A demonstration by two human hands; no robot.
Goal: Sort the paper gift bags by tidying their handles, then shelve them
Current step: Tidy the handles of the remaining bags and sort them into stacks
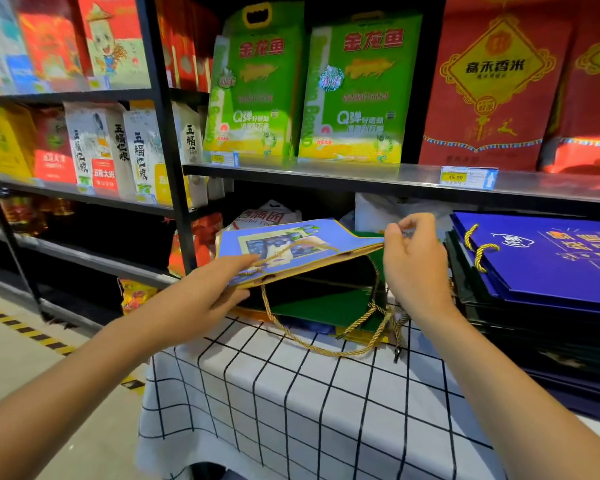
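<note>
A light blue gift bag [291,244] is held flat above the checked worktop [291,403], in front of the lower shelf. Its near edge is grasped by the left grip [201,299], its far corner pinched by the right grip [413,258]. Its gold cord handle [326,348] is left hanging.

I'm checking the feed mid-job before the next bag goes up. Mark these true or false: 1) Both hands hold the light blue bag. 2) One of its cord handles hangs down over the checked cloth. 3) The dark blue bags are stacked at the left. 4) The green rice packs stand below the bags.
1) True: the left hand grips the light blue bag at its near edge, and the right hand pinches its far corner.
2) True: the cord handle droops onto the checked cloth.
3) False: the dark blue bags lie at the right.
4) False: the green rice packs stand on the shelf above.
</note>
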